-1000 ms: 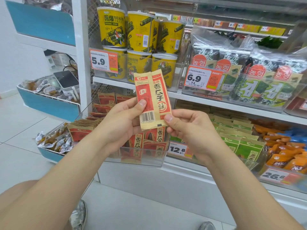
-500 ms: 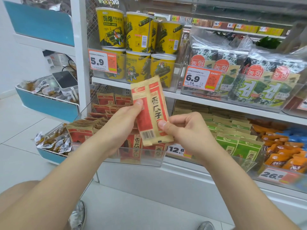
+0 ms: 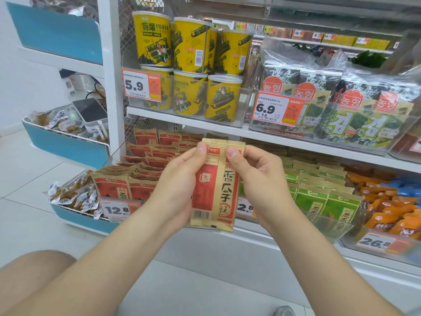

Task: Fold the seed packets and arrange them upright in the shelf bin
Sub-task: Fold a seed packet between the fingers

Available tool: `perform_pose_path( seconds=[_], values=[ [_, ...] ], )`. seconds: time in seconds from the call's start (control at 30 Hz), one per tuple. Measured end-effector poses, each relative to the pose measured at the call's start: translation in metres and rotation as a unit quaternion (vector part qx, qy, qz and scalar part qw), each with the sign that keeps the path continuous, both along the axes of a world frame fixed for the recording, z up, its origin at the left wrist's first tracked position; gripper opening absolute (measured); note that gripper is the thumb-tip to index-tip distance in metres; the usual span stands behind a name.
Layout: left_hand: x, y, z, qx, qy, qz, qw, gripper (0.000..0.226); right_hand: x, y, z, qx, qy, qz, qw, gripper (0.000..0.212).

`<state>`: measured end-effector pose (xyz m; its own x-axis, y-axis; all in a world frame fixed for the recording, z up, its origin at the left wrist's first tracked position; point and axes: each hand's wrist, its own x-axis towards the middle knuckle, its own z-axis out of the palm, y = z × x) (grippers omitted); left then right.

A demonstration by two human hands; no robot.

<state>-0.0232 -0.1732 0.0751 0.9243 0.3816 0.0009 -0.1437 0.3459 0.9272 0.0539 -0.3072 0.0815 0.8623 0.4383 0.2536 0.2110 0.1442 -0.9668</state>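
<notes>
A red and tan seed packet (image 3: 218,185), folded lengthwise, stands upright between both hands in front of the lower shelf. My left hand (image 3: 177,185) grips its left edge with the thumb at the top corner. My right hand (image 3: 259,179) pinches the top right edge, thumb on the front. Behind the hands a clear shelf bin (image 3: 114,208) holds several matching red seed packets (image 3: 127,188), some upright at the front and others lying loosely further back.
Green seed packets (image 3: 323,201) fill the bin to the right, orange snack bags (image 3: 391,213) beyond them. Yellow canisters (image 3: 189,71) and seaweed packs (image 3: 355,115) sit on the shelf above. A blue-fronted basket (image 3: 75,217) of wrapped snacks is at lower left.
The packet has come down from chest height and turned upright. Both hands slid up to its top corners, and the fold is pressed flatter.
</notes>
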Motion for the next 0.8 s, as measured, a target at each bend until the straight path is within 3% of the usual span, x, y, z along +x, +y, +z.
perform_pose_path(
  seconds=[0.2, 0.33, 0.4, 0.47, 0.57, 0.7, 0.8],
  values=[
    [0.001, 0.005, 0.000, 0.002, -0.013, 0.004, 1.000, 0.039, -0.001, 0.001, 0.003, 0.002, 0.024, 0.009, 1.000, 0.019],
    [0.002, 0.003, -0.003, 0.034, -0.019, 0.088, 0.995, 0.027, -0.002, 0.000, 0.006, -0.067, -0.021, 0.001, 0.998, 0.017],
    [0.004, 0.006, -0.007, 0.115, -0.020, 0.160, 0.980, 0.018, -0.003, 0.001, 0.003, -0.091, -0.074, -0.046, 0.992, 0.020],
    [0.006, 0.011, -0.011, 0.264, -0.033, 0.216, 0.939, 0.021, 0.000, 0.003, -0.003, -0.100, -0.115, -0.099, 0.983, 0.021],
    [0.003, 0.008, -0.010, 0.421, -0.046, 0.191, 0.885, 0.013, 0.003, 0.005, -0.008, -0.094, -0.136, -0.124, 0.978, 0.022],
    [0.000, 0.011, -0.007, 0.395, -0.036, 0.151, 0.906, 0.022, 0.000, 0.001, -0.003, -0.042, -0.089, -0.080, 0.992, 0.026],
    [-0.002, 0.017, -0.002, 0.386, -0.039, 0.139, 0.911, 0.017, -0.004, 0.000, -0.005, -0.055, -0.155, -0.099, 0.981, 0.027]
  ],
)
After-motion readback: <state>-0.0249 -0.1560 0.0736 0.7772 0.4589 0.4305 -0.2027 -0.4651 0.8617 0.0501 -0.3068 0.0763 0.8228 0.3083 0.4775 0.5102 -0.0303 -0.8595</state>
